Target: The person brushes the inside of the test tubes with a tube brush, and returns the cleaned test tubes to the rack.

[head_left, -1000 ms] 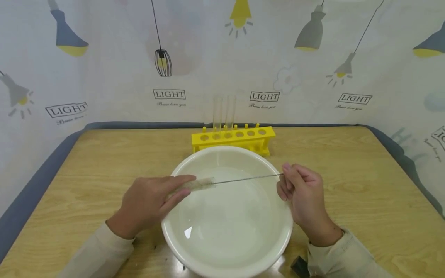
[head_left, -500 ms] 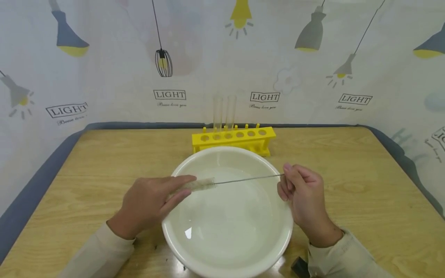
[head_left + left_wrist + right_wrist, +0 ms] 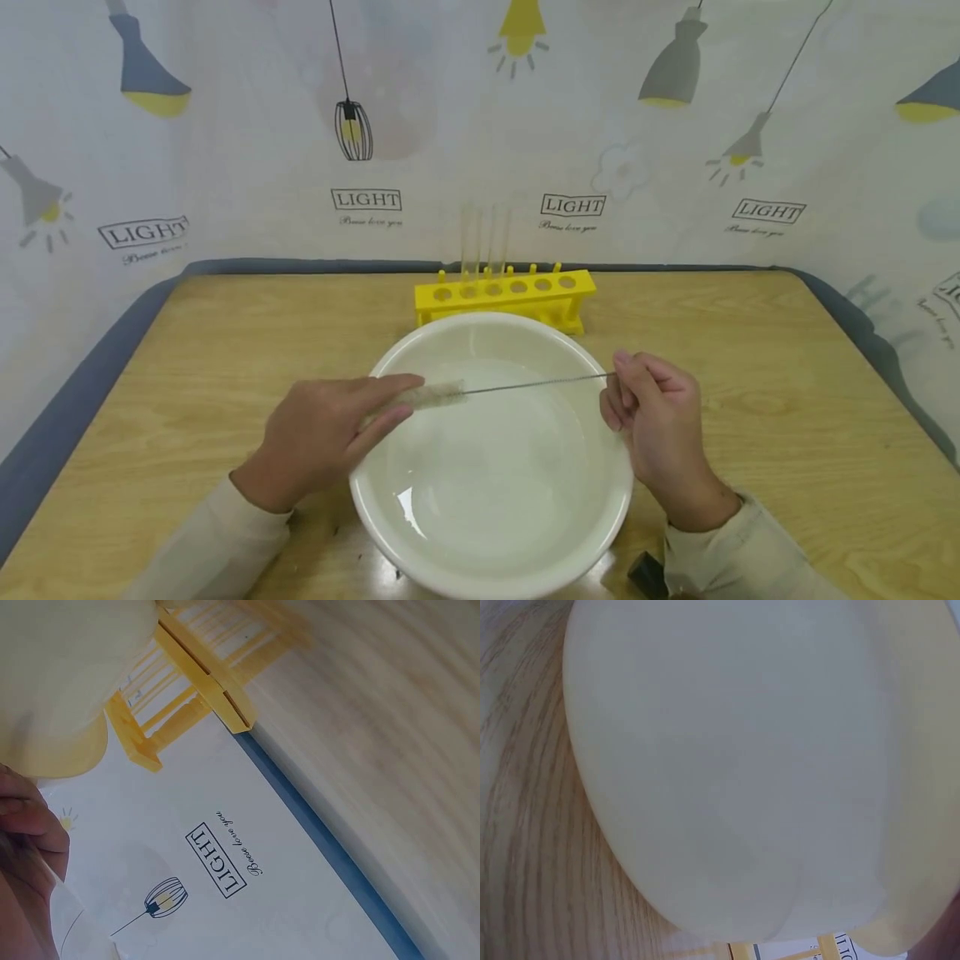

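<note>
In the head view, my left hand (image 3: 322, 433) grips a clear test tube (image 3: 459, 392) over the basin's left side. The pale bristles of a test tube brush (image 3: 536, 385) sit inside that tube, partly covered by my fingers. From the tube's mouth the twisted wire handle runs right, and my right hand (image 3: 656, 429) pinches its far end at the basin's right rim. Below lies a white basin (image 3: 615, 508) holding clear water. The left wrist view catches curled fingers (image 3: 34, 825) beside the clear tube; the right wrist view is mostly the basin's outside.
A yellow test tube rack (image 3: 510, 287) stands right behind the basin, with two clear test tubes (image 3: 470, 242) upright in it. A small black object (image 3: 647, 575) lies by my right sleeve. Behind the wooden table (image 3: 247, 333) hangs a lamp-printed cloth (image 3: 465, 125).
Both hands keep their grip and place on the tube and brush. The head view shifts very slightly, and the bright reflection on the water looks longer.
</note>
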Demonstrator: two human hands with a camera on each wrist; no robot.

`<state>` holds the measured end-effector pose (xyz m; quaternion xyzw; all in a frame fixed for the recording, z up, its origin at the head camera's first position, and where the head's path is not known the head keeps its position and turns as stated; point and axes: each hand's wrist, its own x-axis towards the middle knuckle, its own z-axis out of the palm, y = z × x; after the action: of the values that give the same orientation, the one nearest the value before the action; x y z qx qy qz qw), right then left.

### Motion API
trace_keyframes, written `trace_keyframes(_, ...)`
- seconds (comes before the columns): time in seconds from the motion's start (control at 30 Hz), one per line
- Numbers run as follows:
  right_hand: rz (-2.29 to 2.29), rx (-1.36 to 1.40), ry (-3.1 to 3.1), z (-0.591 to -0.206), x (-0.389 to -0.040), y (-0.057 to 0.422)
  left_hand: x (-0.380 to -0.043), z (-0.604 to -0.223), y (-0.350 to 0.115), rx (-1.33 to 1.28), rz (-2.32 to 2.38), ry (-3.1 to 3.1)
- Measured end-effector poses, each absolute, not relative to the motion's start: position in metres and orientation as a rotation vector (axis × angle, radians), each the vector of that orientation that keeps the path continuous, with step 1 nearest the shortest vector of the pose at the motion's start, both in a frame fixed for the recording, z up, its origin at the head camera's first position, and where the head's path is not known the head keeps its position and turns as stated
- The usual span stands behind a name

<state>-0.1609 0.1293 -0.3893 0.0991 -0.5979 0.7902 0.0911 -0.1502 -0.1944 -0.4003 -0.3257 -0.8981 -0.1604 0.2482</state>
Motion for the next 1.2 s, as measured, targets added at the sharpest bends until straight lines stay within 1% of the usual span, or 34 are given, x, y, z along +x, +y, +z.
trace_keyframes(0.33, 2.323, 0.263, -1.796, -0.3878, -0.1612, 0.1284, -0.1498, -0.3991, -0.1945, -0.868, -0.438, -2.487)
trace_keyframes(0.9, 2.347, 0.307, -1.740, -0.3880, -0.1617, 0.1293, -0.1529, -0.4005, -0.1952, -0.905, -0.428, -2.424)
trace_keyframes(1.2, 2.396, 0.210, -1.681, -0.3879, -0.1623, 0.1296, -0.1519, -0.3994, -0.1949, -0.904, -0.438, -2.421)
